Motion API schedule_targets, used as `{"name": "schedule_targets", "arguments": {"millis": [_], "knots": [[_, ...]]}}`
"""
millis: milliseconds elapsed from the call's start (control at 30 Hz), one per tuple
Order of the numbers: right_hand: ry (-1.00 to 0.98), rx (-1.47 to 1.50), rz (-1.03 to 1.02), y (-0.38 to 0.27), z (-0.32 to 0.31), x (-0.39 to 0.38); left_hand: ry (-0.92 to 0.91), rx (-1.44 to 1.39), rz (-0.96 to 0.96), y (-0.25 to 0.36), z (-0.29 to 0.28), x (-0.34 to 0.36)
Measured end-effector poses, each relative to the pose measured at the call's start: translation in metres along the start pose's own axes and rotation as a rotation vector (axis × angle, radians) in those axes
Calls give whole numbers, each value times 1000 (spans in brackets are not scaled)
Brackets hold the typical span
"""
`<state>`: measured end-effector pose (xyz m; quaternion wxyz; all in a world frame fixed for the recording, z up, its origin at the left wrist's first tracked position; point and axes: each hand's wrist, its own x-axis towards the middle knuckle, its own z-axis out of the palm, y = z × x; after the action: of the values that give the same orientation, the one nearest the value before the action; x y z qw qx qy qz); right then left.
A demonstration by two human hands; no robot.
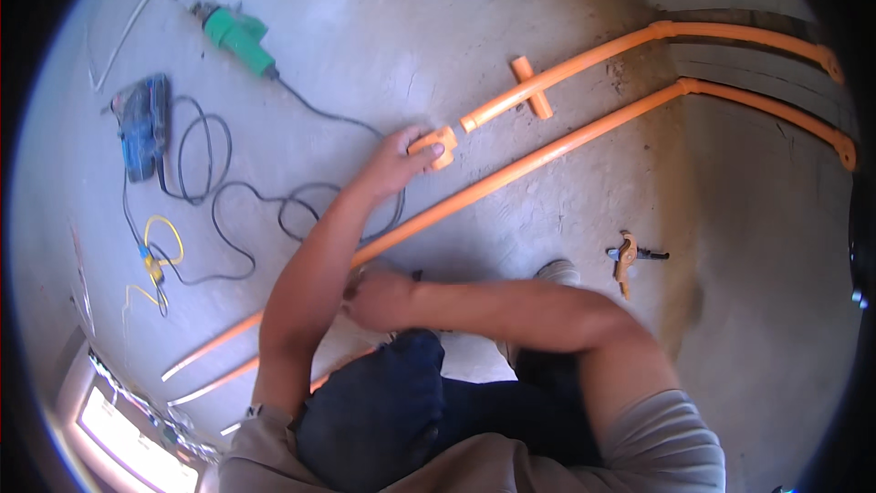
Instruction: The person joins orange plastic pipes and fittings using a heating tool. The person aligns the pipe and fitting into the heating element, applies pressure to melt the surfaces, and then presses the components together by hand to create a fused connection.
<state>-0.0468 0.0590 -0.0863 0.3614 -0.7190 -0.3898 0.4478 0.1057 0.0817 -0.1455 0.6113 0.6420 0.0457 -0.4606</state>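
My left hand (398,162) grips an orange pipe fitting (444,141) with a stubby branch. Just up and right of it, apart by a small gap, is the free end of an upper orange pipe (575,67). That pipe rests across a short orange pipe piece (532,88). A second, longer orange pipe (520,165) runs alongside and passes under my left forearm. Near my body, my right hand (381,301) is closed with curled fingers beside the left forearm. Its fingertips are partly hidden, and what they hold cannot be made out.
A green corded power tool (239,39) and a blue power tool (142,132) lie at left, their dark cables looping across the floor. A yellow cord (173,230) sits below them. An orange-handled cutter (626,260) lies at right. More orange pipes (214,380) extend at lower left.
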Motion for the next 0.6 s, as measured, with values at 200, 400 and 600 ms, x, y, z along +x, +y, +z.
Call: {"name": "schedule_targets", "arguments": {"millis": [200,400,600], "knots": [[262,-557,-129,75,-110,-151,44,65,-44,-14,10,12],[755,-517,157,125,-199,-203,91,19,-12,-14,24,13],[815,-472,253,162,-213,-192,131,46,-4,-18,20,9]]}}
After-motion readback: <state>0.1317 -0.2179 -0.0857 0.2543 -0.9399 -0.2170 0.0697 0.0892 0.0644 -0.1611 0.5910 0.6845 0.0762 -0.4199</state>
